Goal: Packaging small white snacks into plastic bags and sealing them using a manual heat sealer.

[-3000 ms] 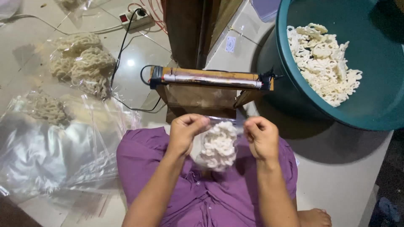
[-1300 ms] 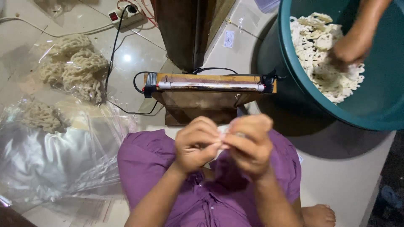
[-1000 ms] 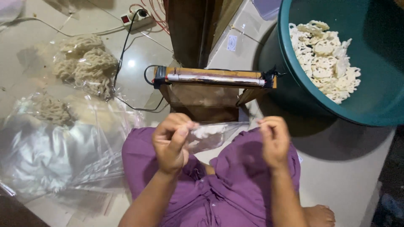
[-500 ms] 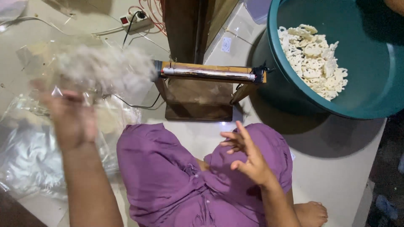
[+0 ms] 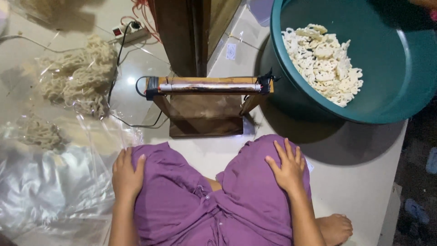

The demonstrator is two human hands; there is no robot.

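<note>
Purple cloth (image 5: 205, 205) covers the seated person's knees, and both hands lie flat on it with fingers spread, gripping nothing. Directly beyond the knees stands the landmark, a small wooden stand with a metal sealing bar along its top (image 5: 207, 86). The left hand (image 5: 127, 175) rests on the left knee, nearer the person than the stand and to its left; its outer edge is just beside a heap of clear plastic bags (image 5: 54, 187) spread over the pale tiled floor (image 5: 359, 182). The right hand (image 5: 286, 168) rests on the right knee, nearer than the stand and slightly to its right.

Left of the stand, on the floor, lie clear bags filled with beige curly crackers (image 5: 77, 79), well apart from both hands. A black cable (image 5: 116, 59) runs from the stand's left end towards a white power strip (image 5: 127, 29) further off. Right of the stand, close by it, sits a large teal plastic basin (image 5: 364, 59) holding a pile of white lacy crackers (image 5: 323, 64). Behind the stand rises a dark wooden post (image 5: 182, 36). A bare foot (image 5: 334, 228) shows by the person's right side.
</note>
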